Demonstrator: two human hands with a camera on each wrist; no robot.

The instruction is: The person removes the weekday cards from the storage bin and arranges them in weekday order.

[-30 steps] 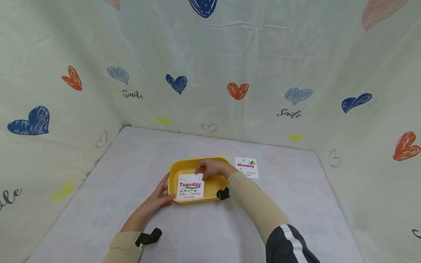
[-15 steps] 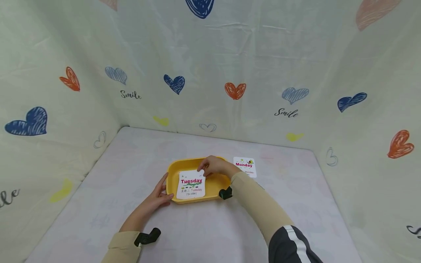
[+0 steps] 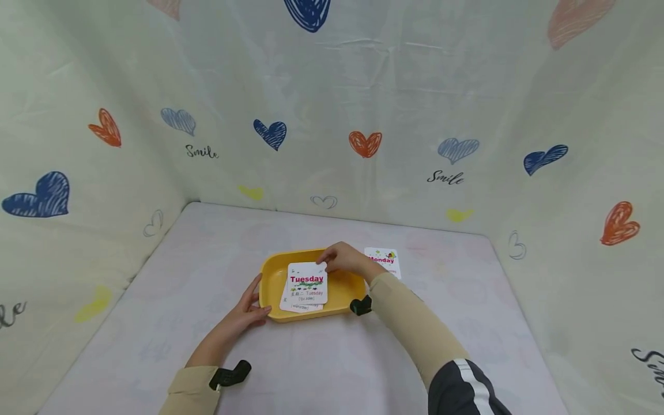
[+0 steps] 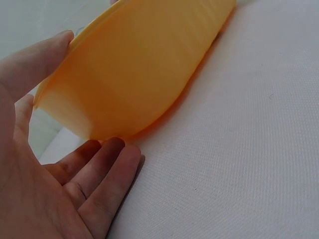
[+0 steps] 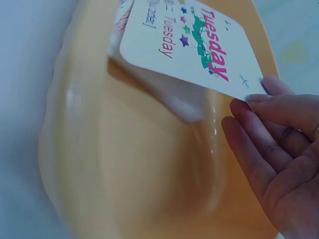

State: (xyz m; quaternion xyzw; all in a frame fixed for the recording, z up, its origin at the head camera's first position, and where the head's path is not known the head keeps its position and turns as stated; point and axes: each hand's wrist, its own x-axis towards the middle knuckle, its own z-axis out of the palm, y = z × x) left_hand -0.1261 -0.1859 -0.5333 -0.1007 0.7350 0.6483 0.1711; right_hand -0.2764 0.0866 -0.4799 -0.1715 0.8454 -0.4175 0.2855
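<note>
In the head view my right hand (image 3: 344,257) pinches the upper right corner of a white "Tuesday" flashcard (image 3: 307,283). The right wrist view shows this flashcard (image 5: 194,45) raised at a slant, its corner between thumb and fingertips. Beneath it, another white card (image 3: 297,308) lies in the yellow tray (image 3: 342,292), mostly hidden. My left hand (image 3: 248,311) holds the tray's left end. Up close in the left wrist view, the thumb is at the tray's rim and several fingertips touch low on its outer wall (image 4: 129,69).
A white "Monday" flashcard (image 3: 386,260) lies on the table behind and right of the tray, partly covered by the right forearm. The pale tabletop (image 3: 321,369) meets a curtain printed with hearts (image 3: 316,86) at its back and sides.
My right hand has lifted the "Tuesday" flashcard up and slightly right, uncovering part of the card below. The left hand stays at the tray's left end.
</note>
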